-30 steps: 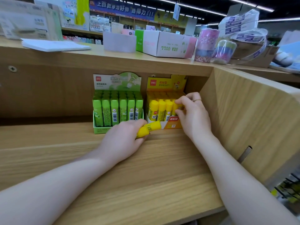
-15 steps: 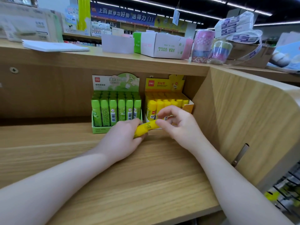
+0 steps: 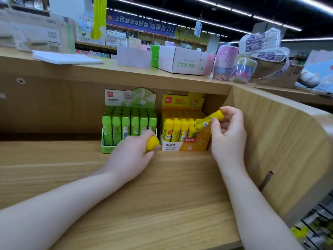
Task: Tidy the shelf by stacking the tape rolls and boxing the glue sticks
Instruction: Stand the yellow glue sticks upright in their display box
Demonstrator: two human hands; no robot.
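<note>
A yellow display box (image 3: 182, 146) of yellow glue sticks stands at the back of the wooden shelf, with a green box (image 3: 107, 148) of green glue sticks to its left. My right hand (image 3: 228, 134) pinches a yellow glue stick (image 3: 209, 120) and holds it tilted over the right end of the yellow box. My left hand (image 3: 131, 156) grips another yellow glue stick (image 3: 152, 143) in front of the gap between the boxes; only its cap end shows. Stacked patterned tape rolls (image 3: 225, 64) and a second stack of tape rolls (image 3: 243, 70) stand on the counter above.
A white and pink carton (image 3: 182, 60) and a white paper pad (image 3: 66, 58) lie on the counter. Plastic-wrapped goods (image 3: 266, 49) sit at the upper right. A wooden side wall (image 3: 281, 141) closes the shelf on the right. A metal rod (image 3: 265, 181) sticks out near the right front.
My right hand took a yellow glue stick from my left hand and lifted it up and right over the yellow box. My left hand stayed in place, still gripping a stick.
</note>
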